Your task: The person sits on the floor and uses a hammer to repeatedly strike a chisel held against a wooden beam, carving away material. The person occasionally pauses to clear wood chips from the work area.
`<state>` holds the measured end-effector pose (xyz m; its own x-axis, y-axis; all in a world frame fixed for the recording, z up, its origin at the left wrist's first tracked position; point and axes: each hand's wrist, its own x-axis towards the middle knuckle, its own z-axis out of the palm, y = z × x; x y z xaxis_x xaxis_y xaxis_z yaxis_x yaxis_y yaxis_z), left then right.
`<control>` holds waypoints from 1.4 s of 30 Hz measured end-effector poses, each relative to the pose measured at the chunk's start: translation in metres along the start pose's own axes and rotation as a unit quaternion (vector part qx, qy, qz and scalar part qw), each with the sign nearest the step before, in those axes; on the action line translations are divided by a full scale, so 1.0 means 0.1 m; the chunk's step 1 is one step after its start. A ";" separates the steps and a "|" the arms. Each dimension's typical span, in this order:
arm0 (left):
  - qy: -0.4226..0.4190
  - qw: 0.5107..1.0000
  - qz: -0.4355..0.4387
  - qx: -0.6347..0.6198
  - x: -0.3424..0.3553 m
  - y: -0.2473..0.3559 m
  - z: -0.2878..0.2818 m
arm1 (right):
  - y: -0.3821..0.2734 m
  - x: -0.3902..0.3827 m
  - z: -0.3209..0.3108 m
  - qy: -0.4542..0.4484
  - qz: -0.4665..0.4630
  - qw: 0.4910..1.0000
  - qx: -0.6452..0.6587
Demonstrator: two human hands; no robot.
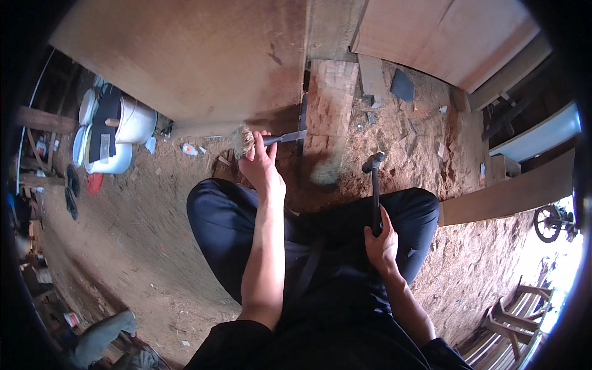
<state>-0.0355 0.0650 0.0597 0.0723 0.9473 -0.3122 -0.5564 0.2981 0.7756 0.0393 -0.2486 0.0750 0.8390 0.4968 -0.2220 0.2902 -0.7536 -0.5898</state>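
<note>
My left hand (262,161) is closed round a chisel (287,137) held level. Its pale, frayed butt end sticks out to the left of the fingers, and its flat blade points right. The blade tip reaches the edge of a rough wooden block (331,98); whether it touches cannot be made out. In my right hand (382,243), resting over my right thigh, is a hammer (375,185). Its dark handle runs up from the fist to a metal head, well apart from the chisel.
A large wooden panel (203,61) stands ahead on the left, another panel (431,37) at the far right. White buckets (135,120) and slippers (72,185) lie left. Wood scraps and a dark flat piece (402,85) litter the dirt floor. Bottom left shows another person's leg (105,336).
</note>
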 end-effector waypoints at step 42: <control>-0.411 0.811 0.141 0.392 -0.54 -0.32 0.17 | 0.13 -0.03 0.06 0.001 0.018 0.999 -0.031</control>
<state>-0.0076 0.0068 0.0612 0.7394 0.6540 0.1597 0.0266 -0.2653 0.9638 0.0376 -0.2575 0.0634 0.8499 0.4689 -0.2405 0.2887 -0.7961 -0.5319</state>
